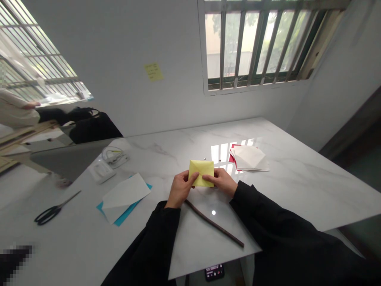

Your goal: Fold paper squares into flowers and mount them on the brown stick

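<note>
A small folded yellow paper (201, 169), shaped like an envelope, is held up above the table by both hands. My left hand (180, 187) grips its left side, thumb pressed on the front face. At its right side my right hand (222, 182) pinches it the same way, the two thumbs almost meeting in the middle. The fingers behind the paper are mostly hidden. Below the hands a thin dark brown stick (214, 224) lies slanted on the marbled white table (285, 190).
Left of my hands, white paper (126, 194) lies over a blue sheet (125, 216), with black-handled scissors (55, 210) farther out. A white adapter (102, 171) with a cable is behind. White and red papers (248, 157) lie at the right. A phone (214, 272) shows below the table edge.
</note>
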`<state>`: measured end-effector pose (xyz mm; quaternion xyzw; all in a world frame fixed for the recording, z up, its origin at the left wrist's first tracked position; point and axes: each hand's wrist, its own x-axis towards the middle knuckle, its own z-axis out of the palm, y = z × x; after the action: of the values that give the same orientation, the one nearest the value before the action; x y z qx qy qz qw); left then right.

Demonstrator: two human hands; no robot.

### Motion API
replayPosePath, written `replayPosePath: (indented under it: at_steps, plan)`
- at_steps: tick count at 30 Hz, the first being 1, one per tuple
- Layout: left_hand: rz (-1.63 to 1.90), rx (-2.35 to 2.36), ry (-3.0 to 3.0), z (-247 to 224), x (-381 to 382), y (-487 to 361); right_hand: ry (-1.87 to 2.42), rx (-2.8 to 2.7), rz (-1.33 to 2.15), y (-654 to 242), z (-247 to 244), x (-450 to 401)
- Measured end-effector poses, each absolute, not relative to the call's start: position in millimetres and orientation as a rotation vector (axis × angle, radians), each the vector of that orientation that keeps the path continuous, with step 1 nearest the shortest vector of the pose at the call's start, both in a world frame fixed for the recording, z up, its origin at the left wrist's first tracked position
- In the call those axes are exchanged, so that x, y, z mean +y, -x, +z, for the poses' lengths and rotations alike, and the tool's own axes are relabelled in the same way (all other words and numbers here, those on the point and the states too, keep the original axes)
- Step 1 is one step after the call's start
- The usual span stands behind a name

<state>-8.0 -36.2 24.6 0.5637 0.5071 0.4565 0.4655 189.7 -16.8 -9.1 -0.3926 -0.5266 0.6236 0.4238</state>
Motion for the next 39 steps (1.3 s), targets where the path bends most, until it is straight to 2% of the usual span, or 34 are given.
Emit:
replayPosePath:
  at_steps: [10, 12, 16, 20, 28, 33, 39]
  plan:
    - [1.106, 1.236, -1.259, 25, -37, 12, 0.932, -1.507, 1.463, -190, -5, -19]
    - [1.148, 1.26, -1.223, 27, -35, 16, 1.002, -1.558, 1.293, -201, 3, -15]
    - [1.296, 1.329, -1.171, 27, -28, 28, 1.213, -1.526, 0.727, -239, 14, 2]
    - [1.393, 1.363, -1.132, 21, -22, 35, 1.334, -1.617, 0.525, -262, 12, 17]
    - [1.398, 1.388, -1.128, 12, -20, 38, 1.477, -2.06, 0.461, -217, 2, 47]
    - [1.393, 1.415, -1.139, 11, -23, 36, 1.5, -1.994, 0.502, -204, -7, 59]
    - [1.304, 1.411, -1.212, 19, -28, 31, 1.322, -1.853, 0.595, -208, -9, 49]
